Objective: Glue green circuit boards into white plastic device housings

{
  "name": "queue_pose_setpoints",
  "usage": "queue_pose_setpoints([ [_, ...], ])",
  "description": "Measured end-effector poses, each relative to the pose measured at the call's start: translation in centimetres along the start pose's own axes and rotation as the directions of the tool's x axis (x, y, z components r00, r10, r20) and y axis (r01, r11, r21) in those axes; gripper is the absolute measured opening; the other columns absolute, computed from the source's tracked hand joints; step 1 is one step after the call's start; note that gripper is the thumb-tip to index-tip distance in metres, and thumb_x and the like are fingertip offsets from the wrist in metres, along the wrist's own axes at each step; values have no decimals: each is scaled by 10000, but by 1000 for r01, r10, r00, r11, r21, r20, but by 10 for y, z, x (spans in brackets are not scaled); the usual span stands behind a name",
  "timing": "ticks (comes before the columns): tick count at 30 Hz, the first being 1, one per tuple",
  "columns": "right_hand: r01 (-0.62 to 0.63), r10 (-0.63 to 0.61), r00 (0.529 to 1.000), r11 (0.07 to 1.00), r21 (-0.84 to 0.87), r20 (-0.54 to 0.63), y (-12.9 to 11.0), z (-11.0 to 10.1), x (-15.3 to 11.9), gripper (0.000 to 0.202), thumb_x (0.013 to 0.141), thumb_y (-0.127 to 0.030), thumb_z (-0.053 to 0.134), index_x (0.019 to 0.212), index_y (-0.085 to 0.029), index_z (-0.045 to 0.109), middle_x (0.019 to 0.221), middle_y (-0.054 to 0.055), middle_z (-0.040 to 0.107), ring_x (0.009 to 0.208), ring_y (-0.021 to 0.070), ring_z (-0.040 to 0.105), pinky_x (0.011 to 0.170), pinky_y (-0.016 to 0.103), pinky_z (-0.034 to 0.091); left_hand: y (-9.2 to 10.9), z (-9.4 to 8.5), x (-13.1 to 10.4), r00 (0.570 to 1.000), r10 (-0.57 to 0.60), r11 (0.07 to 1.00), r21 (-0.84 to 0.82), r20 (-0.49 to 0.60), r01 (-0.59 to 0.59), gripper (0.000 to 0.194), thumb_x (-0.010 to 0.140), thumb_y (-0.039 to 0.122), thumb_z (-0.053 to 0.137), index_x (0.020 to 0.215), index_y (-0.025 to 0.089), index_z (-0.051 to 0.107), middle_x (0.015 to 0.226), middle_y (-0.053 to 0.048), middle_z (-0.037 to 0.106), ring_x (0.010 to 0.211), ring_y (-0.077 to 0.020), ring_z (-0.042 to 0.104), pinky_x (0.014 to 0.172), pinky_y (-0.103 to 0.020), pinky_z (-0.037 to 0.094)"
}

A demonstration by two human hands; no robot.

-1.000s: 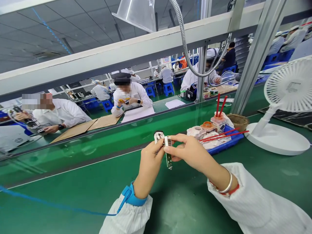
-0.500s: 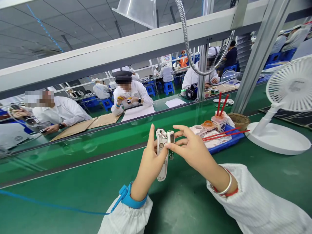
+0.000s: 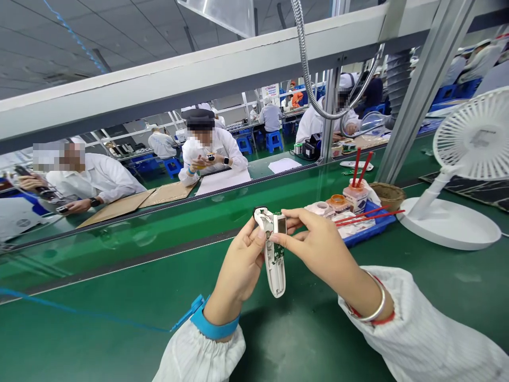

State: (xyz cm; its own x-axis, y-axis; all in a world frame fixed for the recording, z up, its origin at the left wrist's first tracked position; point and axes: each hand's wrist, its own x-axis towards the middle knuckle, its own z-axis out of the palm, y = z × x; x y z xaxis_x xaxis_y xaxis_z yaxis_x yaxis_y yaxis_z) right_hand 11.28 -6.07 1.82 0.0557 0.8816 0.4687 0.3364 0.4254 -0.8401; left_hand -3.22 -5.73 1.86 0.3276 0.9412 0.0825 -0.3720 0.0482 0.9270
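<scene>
Above the broad green counter, my left hand pinches an elongated, open white plastic shell. My right hand pinches a narrow green circuit board, which has just come over the shell's right side; they now overlap, though I cannot tell whether it is seated

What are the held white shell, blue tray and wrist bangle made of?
White shell: likely molded plastic, satin; thin, smooth walls.
Blue tray: probably plastic, slight sheen; uniform color.
Bangle: looks like polished metal, silvery, bright highlights; solid or plated, can't tell.
</scene>
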Motion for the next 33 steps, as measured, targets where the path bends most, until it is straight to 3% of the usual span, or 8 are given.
queue_pose_setpoints([
  [6,7,-8,1000,999,-33,-17,2,4,-1,424,702,-280,735,1073,-127,597,912,92,655,774,202,654,602,298,585,-4,-1,2,1000,19,1000,-6,19,-19,460,855,299,557,1288,207,431,1118,-104,629,1011,-223,584,779,-293,458],
  [11,137,-149,985,981,-137,-85,10,11,-4,362,736,-256,714,1058,-135,602,844,67,636,734,193,632,617,311,563,-10,-1,5,1000,25,997,-73,15,-24,461,833,247,591,1264,212,428,1092,-80,638,993,-201,595,830,-307,455],
  [16,331,-391,916,862,-385,-89,16,21,-11,316,831,-269,615,1094,-95,594,756,62,574,680,199,564,604,341,516,-12,4,3,999,35,990,-137,-20,-37,323,854,284,543,1164,206,501,983,-39,649,837,-141,616,734,-249,473],
  [19,411,-486,873,778,-476,-42,18,25,-16,298,888,-203,513,1145,-63,568,741,72,560,680,205,541,607,349,493,-12,5,1,996,70,996,-48,-60,-73,309,846,343,554,1116,203,498,943,-37,651,778,-132,616,654,-227,464],
  [22,462,-540,842,732,-500,-14,19,28,-19,314,907,-150,444,1197,-81,541,776,83,575,721,208,536,638,350,493,-12,5,1,992,89,996,35,-88,-86,358,757,291,677,1041,202,478,830,-4,648,715,-128,614,647,-232,456],
  [28,480,-535,842,803,-354,-73,20,36,-19,388,869,-135,518,1256,-165,507,936,85,547,872,211,525,762,362,499,-11,5,3,980,129,992,34,-151,-125,263,782,302,650,956,180,495,753,21,616,663,-99,595,603,-202,449],
  [33,351,-380,912,918,-184,-153,25,50,-29,496,879,-187,507,1347,-270,362,1079,92,417,989,219,496,787,399,507,-10,7,0,969,152,988,10,-196,-153,241,808,322,619,971,179,513,855,-18,645,793,-143,629,674,-247,491],
])
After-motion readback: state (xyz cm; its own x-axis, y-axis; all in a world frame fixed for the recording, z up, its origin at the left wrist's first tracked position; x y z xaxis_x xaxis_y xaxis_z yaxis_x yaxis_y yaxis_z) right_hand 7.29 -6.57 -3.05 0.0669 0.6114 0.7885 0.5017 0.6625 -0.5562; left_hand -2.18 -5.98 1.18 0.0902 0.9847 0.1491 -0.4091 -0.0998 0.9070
